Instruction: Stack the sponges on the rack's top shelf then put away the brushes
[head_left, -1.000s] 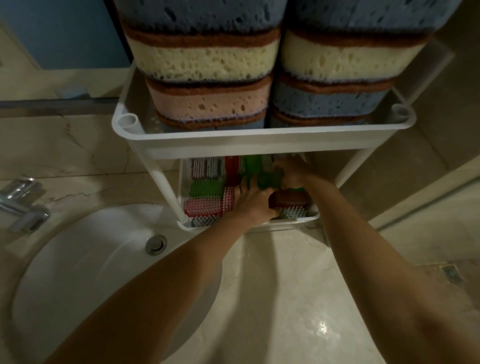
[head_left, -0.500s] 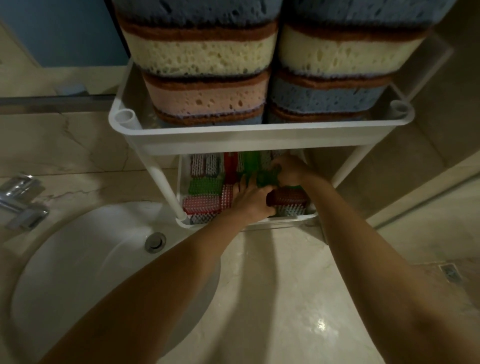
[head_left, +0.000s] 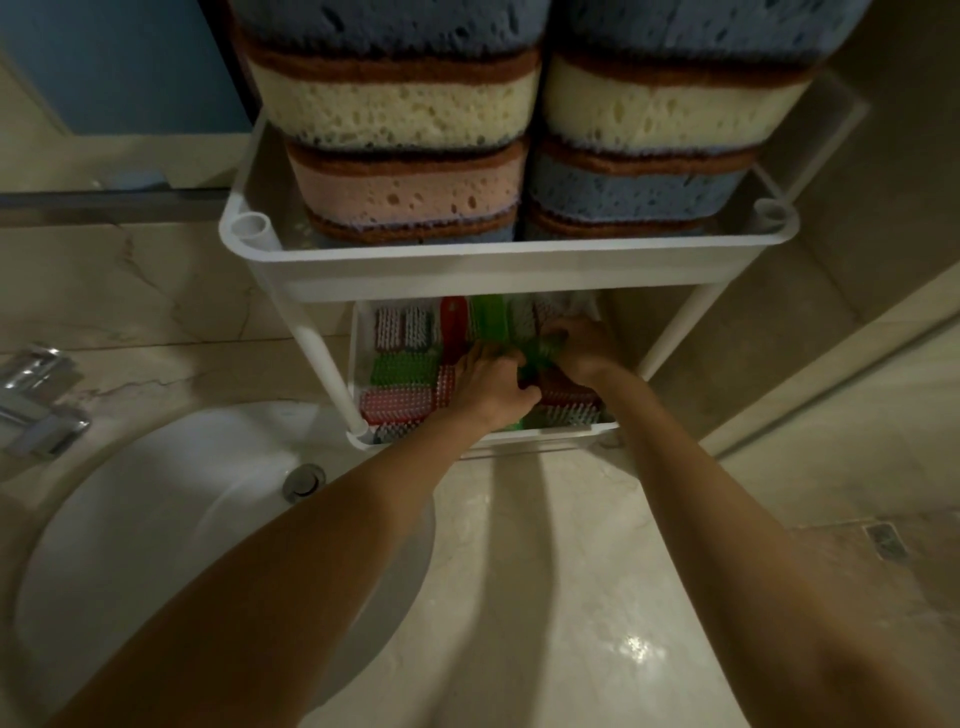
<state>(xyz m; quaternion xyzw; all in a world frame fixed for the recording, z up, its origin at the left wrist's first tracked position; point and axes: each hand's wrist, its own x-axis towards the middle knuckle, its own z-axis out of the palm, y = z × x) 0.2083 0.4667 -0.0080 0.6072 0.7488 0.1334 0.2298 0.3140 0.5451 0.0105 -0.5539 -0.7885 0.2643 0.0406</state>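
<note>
Two stacks of sponges fill the white rack's top shelf (head_left: 498, 260): a yellow sponge (head_left: 395, 111) over a pink one (head_left: 405, 189) on the left, a yellow one (head_left: 670, 111) over a blue one (head_left: 634, 184) on the right. Several red and green brushes (head_left: 402, 371) lie in the lower shelf (head_left: 550, 434). Both my hands reach into that shelf. My left hand (head_left: 491, 387) and my right hand (head_left: 584, 348) both grip a green brush (head_left: 537, 356) between them, above a red brush (head_left: 566, 397).
A white basin (head_left: 156, 519) with a metal drain (head_left: 303, 480) sits at the lower left, with a chrome tap (head_left: 36, 402) at the left edge. The rack stands on a marble counter (head_left: 545, 597). A floor drain (head_left: 885, 540) shows at right.
My hands have drawn slightly closer together around the green brush. The view has barely shifted.
</note>
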